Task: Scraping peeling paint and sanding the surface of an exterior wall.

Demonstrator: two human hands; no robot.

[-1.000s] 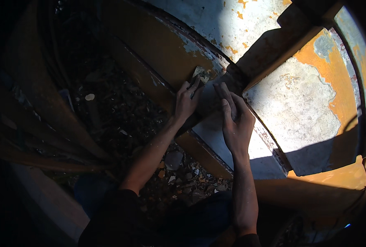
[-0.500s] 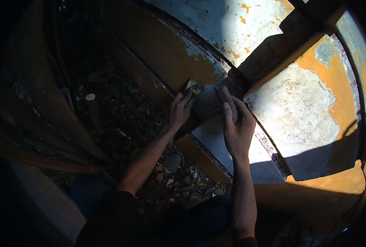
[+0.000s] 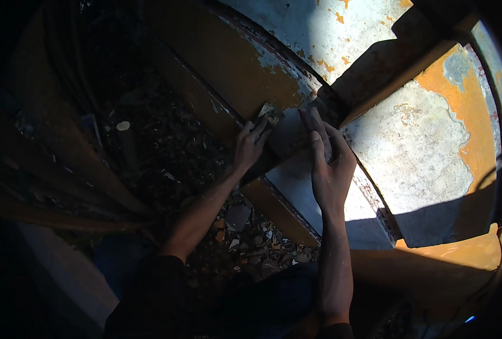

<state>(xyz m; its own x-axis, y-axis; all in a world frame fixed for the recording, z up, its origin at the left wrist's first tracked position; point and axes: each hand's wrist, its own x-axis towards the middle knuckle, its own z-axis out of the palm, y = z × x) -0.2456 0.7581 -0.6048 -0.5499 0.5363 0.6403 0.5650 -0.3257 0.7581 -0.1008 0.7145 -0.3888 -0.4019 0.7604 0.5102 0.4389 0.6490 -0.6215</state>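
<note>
My right hand [image 3: 333, 181] grips a dark, flat block [image 3: 313, 121], its thumb lying along one side and its fingers along the other. The block is against a shaded bare patch of a curved panel with peeling orange paint [image 3: 228, 79]. Left of it, my left hand [image 3: 252, 144] has its fingers stretched out and a little apart at the panel's lower edge. Just beyond those fingertips is a small pale, flaky patch [image 3: 266, 110]; whether it is loose or part of the panel I cannot tell. Shadow hides much of the left fingertips.
A raised orange rib [image 3: 401, 79] crosses the structure at the upper right. Beside it lies a sunlit whitish panel [image 3: 409, 141] with orange remnants. Curved dark slats [image 3: 76, 147] stand at the left. Stones and chips litter the ground [image 3: 251, 237] below my arms.
The view has shifted slightly, so the panels sit a little differently in it. The right hand and its block have moved slightly; the left hand stays at the panel's edge.
</note>
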